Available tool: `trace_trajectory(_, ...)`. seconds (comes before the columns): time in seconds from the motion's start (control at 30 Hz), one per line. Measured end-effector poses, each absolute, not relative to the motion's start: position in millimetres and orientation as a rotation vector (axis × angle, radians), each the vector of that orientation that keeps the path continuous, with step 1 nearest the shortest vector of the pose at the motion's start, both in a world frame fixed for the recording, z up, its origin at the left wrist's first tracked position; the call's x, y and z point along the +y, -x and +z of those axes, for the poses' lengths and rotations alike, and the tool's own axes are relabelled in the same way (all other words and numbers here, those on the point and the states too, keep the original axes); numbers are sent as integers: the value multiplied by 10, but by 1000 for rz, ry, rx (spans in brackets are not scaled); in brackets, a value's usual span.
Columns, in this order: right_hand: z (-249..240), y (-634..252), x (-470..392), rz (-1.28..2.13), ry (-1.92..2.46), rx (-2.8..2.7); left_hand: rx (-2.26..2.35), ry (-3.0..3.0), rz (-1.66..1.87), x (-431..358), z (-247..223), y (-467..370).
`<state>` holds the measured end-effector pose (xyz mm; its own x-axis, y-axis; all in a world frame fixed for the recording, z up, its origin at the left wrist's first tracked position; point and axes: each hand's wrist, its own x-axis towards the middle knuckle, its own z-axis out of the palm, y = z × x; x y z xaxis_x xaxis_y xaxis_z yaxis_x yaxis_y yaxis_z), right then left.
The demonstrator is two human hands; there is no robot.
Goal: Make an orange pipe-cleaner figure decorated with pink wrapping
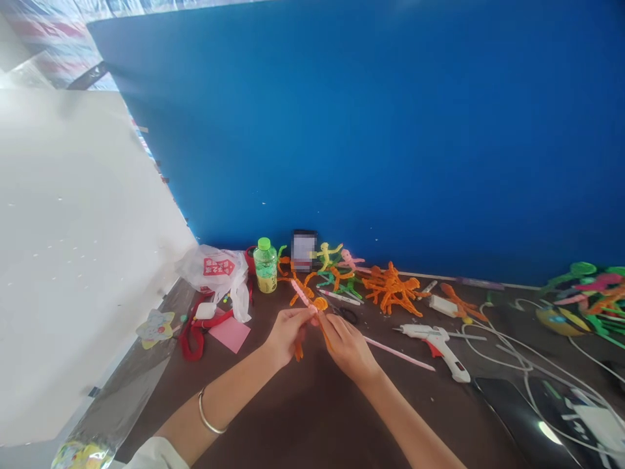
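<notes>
My left hand (289, 333) and my right hand (349, 345) meet over the middle of the dark table. Both are closed at the fingertips on an orange pipe-cleaner figure (320, 303), whose orange legs hang below the fingers. A pink pipe cleaner (299, 292) rises up and left out of the same grip. Past my right hand, a straight pink length (400, 354) runs to the right; whether it joins the held piece is hidden. Dark-handled scissors (348, 315) lie just beyond my right fingers. The fingers cover most of the figure's middle.
A white glue gun (434, 339) with cables (508, 352) lies right, near a phone (517, 417). Orange pipe-cleaner figures (393, 288), a green-capped bottle (266, 267) and a plastic bag (215, 270) line the blue panel (361, 130). Pink paper (232, 334) lies left.
</notes>
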<state>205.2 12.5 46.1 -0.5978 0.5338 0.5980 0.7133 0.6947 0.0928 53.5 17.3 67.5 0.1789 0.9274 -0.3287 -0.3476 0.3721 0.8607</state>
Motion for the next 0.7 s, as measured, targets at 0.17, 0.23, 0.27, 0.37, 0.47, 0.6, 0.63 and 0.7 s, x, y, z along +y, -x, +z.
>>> trace_trajectory(0.17,415,-2076,149,-438,931,-2313,866,-509,956,172,669,-524)
trace_trajectory(0.23,434,-2078,151,-453,928,-2333,872,-495,969,174,637,-532)
trace_trajectory(0.27,445,-2078,152,-454,922,-2348,876,-508,981,176,612,-538)
trace_trajectory(0.37,458,-2074,151,-433,914,-2357,881,-566,1012,188,537,-559)
trace_trajectory(0.47,429,-2059,149,-343,928,-2270,855,-546,1033,197,511,-582)
trace_trajectory(0.6,358,-2005,156,-115,990,-2035,770,-438,1063,197,557,-617)
trace_trajectory(0.63,347,-1984,158,-43,1008,-1968,750,-411,1068,197,568,-625)
trace_trajectory(0.7,341,-1934,161,92,1042,-1839,707,-366,1072,202,578,-637)
